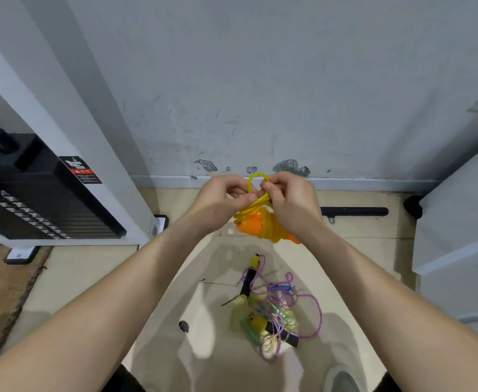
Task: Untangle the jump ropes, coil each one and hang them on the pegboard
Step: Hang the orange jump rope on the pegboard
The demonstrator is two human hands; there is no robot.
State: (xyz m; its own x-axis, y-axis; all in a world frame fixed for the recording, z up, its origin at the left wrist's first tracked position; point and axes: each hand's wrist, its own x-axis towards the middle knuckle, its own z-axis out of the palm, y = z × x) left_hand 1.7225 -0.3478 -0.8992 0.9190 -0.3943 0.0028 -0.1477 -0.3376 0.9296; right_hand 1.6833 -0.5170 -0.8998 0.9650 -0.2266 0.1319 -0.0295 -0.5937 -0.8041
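A yellow jump rope [263,222] with orange handles is bunched into a coil in mid-air, in front of the wall. My left hand [223,196] pinches its strands from the left. My right hand [288,199] grips the coil from the right, with a small yellow loop sticking up between the fingers. On the floor below lies a tangle of purple and green jump ropes [277,309] with black and yellow handles. No pegboard is in view.
A black weight stack machine [34,193] in a white frame stands at the left. A black bar [353,212] lies on the floor by the wall. A white panel [458,227] rises at the right. A dark spot [184,326] marks the floor.
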